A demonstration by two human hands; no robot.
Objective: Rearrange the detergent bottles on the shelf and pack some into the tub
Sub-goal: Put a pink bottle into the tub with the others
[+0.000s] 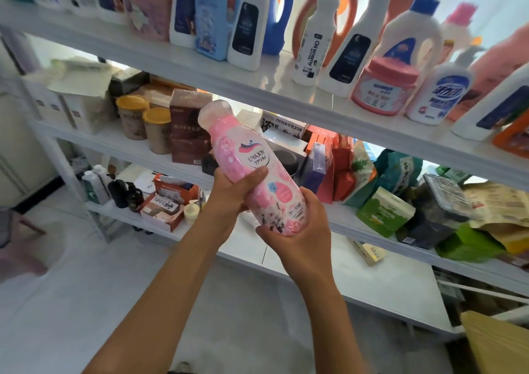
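Observation:
A pink floral bottle (pixel 246 156) with a clear cap is held tilted in front of the shelves, cap up and to the left. My left hand (pixel 232 192) grips its middle from the left, thumb across the label. My right hand (pixel 297 230) cups and grips its base from below. On the top shelf (pixel 257 86) stand several detergent bottles: white ones with dark labels (pixel 246 27), a blue one (pixel 217 16), an orange jug (pixel 323 10) and a pink-lidded jar (pixel 385 87). No tub is in view.
The middle shelf (pixel 114 139) holds yellow-lidded tins (pixel 144 124), brown boxes and colourful bags (pixel 357 170). The lower shelf (pixel 357 262) carries dark pump bottles (pixel 126 193), small boxes and a green box (pixel 385 212). A cardboard box (pixel 498 345) sits at bottom right. White floor lies below.

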